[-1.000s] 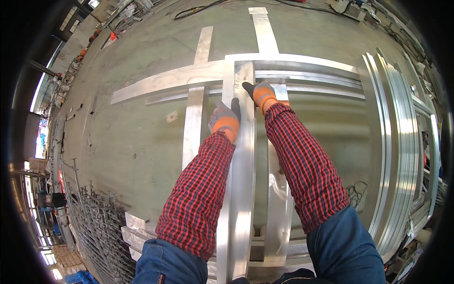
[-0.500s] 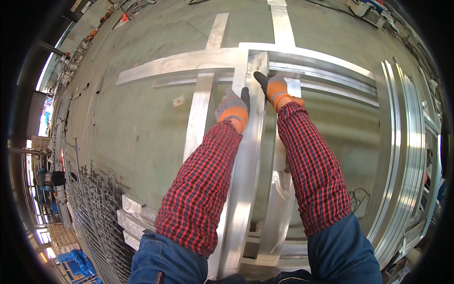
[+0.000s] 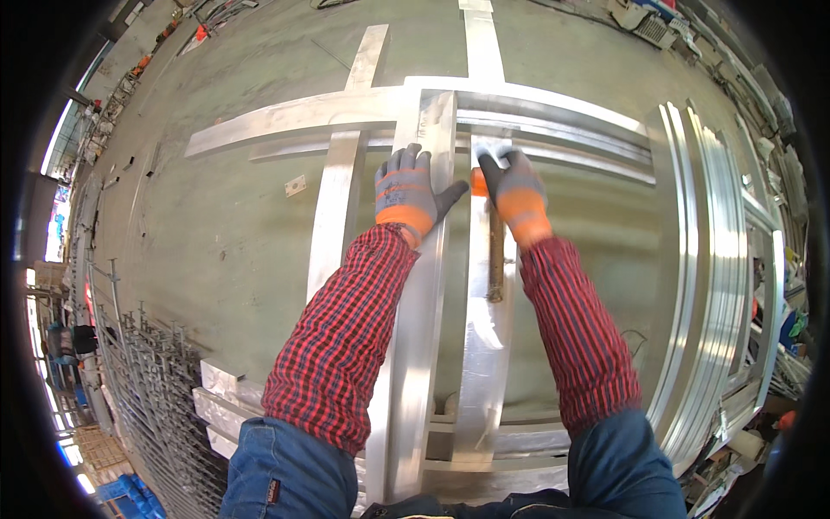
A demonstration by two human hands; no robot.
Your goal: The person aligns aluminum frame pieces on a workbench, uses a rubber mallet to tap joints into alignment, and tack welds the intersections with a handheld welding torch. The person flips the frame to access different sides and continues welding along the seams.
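My left hand [image 3: 405, 192], in a grey and orange glove, lies on a long silvery metal bar [image 3: 415, 346] with its fingers stretched and the thumb spread across the top. My right hand [image 3: 519, 195], gloved alike, is just right of that bar, over a parallel metal bar [image 3: 484, 381]. Its thumb and forefinger look apart, though the fingertips are partly blurred. Close by its thumb is an orange block-like piece [image 3: 478, 182]. Below it a brown stick-like handle [image 3: 495, 259] lies along the parallel bar; whether the two belong together is unclear.
Crossing metal bars [image 3: 303, 117] span the far side at right angles. A stack of long metal profiles [image 3: 709, 285] stands at the right. Thin metal rods [image 3: 147, 372] crowd the lower left, beside stacked bar ends [image 3: 225, 402]. Green floor [image 3: 233, 225] shows between.
My left hand has flattened onto the bar and spread its thumb. My right hand has left the first bar's edge for the parallel bar, exposing the orange piece and brown handle.
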